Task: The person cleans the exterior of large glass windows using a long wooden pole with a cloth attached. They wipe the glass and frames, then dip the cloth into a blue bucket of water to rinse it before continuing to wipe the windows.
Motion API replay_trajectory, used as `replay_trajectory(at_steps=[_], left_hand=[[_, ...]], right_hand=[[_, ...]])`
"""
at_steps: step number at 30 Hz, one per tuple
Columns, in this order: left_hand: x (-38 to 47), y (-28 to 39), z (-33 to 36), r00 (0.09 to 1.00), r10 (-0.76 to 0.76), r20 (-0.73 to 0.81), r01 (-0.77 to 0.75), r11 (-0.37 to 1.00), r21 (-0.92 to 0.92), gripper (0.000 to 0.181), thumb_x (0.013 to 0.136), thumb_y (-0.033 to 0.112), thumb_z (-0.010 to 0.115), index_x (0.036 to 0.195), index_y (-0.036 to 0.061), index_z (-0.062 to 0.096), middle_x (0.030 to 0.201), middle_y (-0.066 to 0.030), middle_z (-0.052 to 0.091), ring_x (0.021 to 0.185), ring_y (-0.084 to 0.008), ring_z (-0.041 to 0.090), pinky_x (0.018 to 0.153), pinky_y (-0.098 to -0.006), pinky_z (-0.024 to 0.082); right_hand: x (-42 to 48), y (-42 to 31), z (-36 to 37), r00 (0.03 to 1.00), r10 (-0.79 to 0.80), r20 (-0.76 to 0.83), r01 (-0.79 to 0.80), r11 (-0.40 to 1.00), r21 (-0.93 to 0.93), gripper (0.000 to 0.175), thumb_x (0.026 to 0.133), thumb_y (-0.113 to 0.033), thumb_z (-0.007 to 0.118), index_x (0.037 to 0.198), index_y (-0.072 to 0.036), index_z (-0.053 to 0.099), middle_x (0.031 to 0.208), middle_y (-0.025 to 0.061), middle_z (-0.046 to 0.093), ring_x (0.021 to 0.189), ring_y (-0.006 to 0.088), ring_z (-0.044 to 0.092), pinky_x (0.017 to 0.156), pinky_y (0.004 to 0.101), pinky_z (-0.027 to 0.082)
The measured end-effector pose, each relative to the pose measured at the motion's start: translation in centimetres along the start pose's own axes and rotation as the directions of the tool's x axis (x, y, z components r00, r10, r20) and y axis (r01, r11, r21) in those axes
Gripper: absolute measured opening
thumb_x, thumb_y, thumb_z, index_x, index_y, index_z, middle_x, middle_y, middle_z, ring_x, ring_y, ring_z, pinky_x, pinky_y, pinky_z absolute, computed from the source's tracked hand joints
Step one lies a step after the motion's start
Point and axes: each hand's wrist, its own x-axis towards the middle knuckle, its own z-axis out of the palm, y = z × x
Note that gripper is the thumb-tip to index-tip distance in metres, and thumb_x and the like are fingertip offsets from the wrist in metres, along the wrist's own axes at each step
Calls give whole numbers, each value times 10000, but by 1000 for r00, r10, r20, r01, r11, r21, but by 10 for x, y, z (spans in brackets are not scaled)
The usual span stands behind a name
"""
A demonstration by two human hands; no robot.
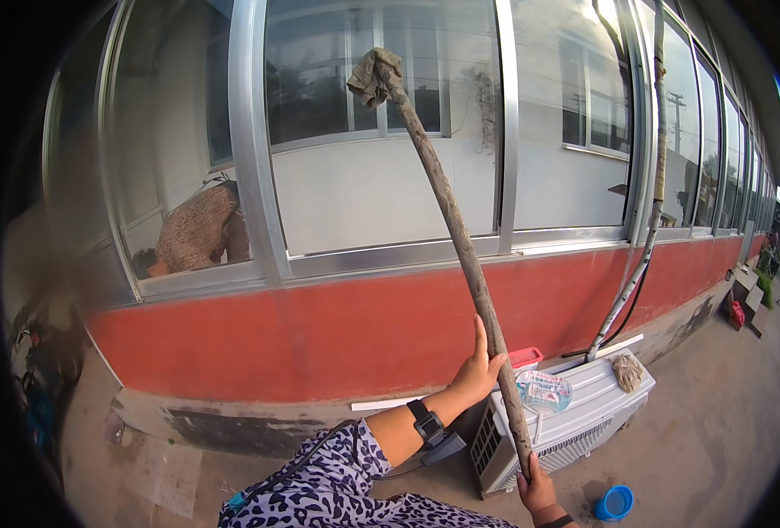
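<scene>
A long wooden pole (452, 211) slants up across the view, with a crumpled grey-brown rag (376, 76) at its top end. The rag is against or just in front of a glass window pane (390, 191); whether it touches cannot be told. Partway down the pole, my left hand (479, 366) wraps it with the thumb across and one finger pointing up along the wood. Lower, near the bottom end, my right hand (538, 488) grips the same pole.
A white air-conditioner outdoor unit (601, 376) carries a hand fan (545, 391), a red-rimmed container (525, 358) and a crumpled cloth (627, 373). A blue bucket (614, 503) stands on the ground. A pale-barked trunk or pole (627, 290) rises by the windows. A bent-over person (198, 228) shows in the left pane.
</scene>
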Motion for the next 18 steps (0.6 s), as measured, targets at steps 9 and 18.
replay_trajectory(at_steps=[9, 18], left_hand=[[87, 61, -32, 999, 30, -29, -30, 999, 26, 833, 971, 218, 484, 1473, 241, -181, 1190, -245, 562, 1053, -318, 590, 897, -380, 460], [55, 42, 8, 995, -90, 51, 86, 992, 89, 865, 960, 231, 512, 1472, 201, -184, 1188, -260, 536, 1033, -343, 583, 889, -388, 456]], right_hand=[[78, -46, -26, 984, -20, -175, 48, 987, 154, 737, 843, -91, 631, 1462, -49, 233, 1001, 269, 613, 875, 438, 614, 740, 422, 504], [33, -12, -21, 993, 52, -103, -42, 995, 90, 745, 827, -143, 662, 1447, -48, 259, 922, 279, 617, 794, 437, 615, 682, 450, 501]])
